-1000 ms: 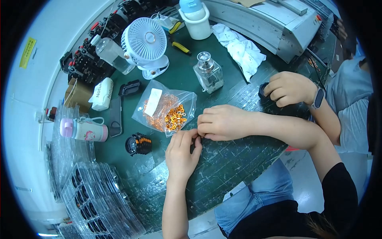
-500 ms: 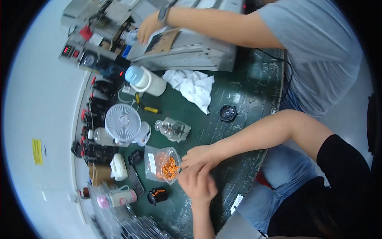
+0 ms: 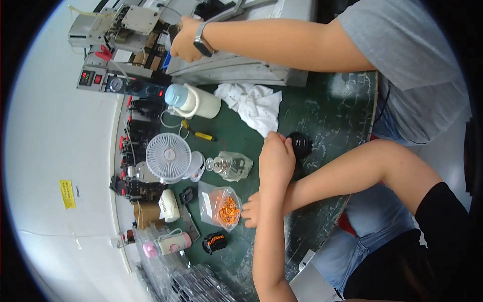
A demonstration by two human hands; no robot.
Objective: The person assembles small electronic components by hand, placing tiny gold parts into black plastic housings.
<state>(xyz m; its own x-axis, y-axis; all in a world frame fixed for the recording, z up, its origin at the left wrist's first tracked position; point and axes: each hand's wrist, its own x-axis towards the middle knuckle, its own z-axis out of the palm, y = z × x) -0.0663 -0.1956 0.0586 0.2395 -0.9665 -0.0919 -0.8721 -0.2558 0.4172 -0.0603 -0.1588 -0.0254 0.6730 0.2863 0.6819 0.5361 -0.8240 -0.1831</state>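
Note:
Reaching across from the lower edge, my left hand [image 3: 276, 158] is closed, its thumb and fingers at the rim of a black round plastic part [image 3: 300, 145]; anything small between the fingertips is hidden. My right hand [image 3: 251, 210] lies low on the table under my left forearm, fingers slightly apart. Its fingertips are beside a clear plastic bag [image 3: 207, 205] of small orange pieces [image 3: 229, 211]. My left arm covers part of that hand. A black cylindrical part with orange strips [image 3: 215, 242] stands near the bag.
Around the green table [image 3: 327, 110] are a glass bottle [image 3: 232, 166], a white fan [image 3: 169, 157], a cream flask [image 3: 198, 102], a white cloth [image 3: 254, 103] and yellow-handled cutters [image 3: 204, 136]. A co-worker's arm [image 3: 271, 43] reaches over a metal machine [image 3: 241, 73].
My left hand has moved away from my right hand to the black round part. My right hand stays by the bag. The co-worker's arm has shifted, and the whole view has moved slightly.

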